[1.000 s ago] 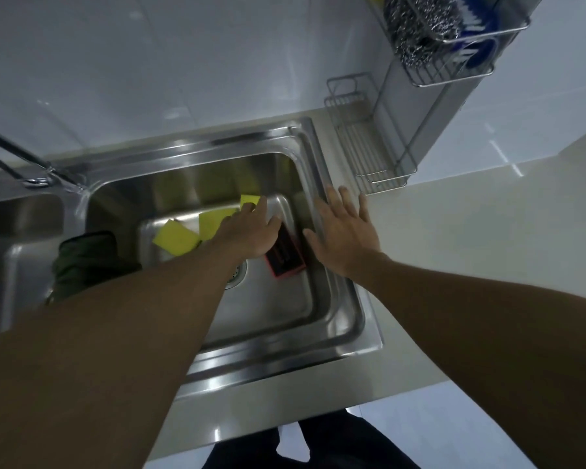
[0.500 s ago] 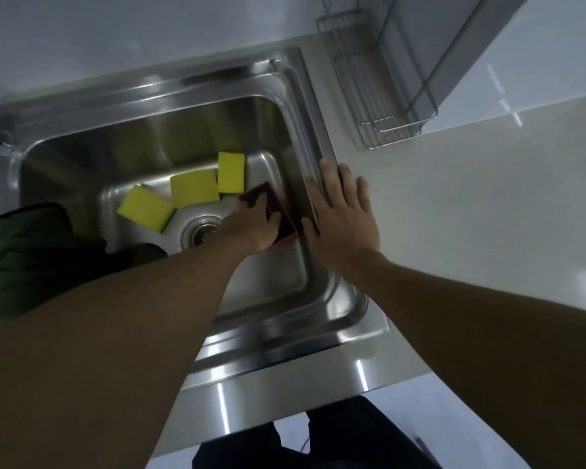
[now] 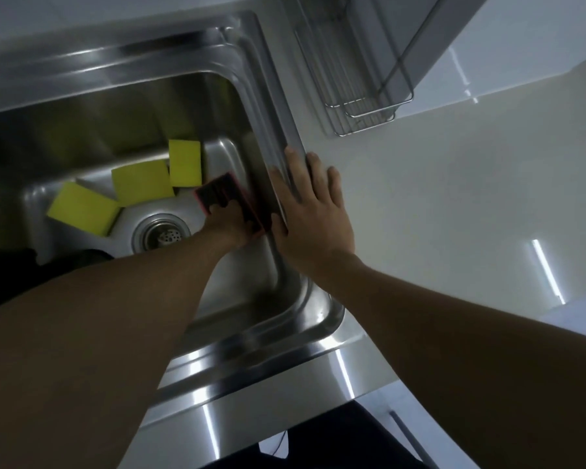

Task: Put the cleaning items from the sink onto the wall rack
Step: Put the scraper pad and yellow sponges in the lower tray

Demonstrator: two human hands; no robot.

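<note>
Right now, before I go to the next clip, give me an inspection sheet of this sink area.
Surface: steel sink set in a pale counter; drain uncovered.
Job's things: three yellow sponges lie on the basin floor; a dark pad with red edge sits by the right wall; wire rack on the wall, lower shelf bare where it shows.
Clutter: dark cloth at the basin's left edge, mostly out of frame.
Grippers: left hand has fingers on the dark pad, grip not yet clear; right hand lies flat and open on the sink rim.
Cables: nothing seen.
Surroundings: white tiled wall; dark clothing below the counter edge.
</note>
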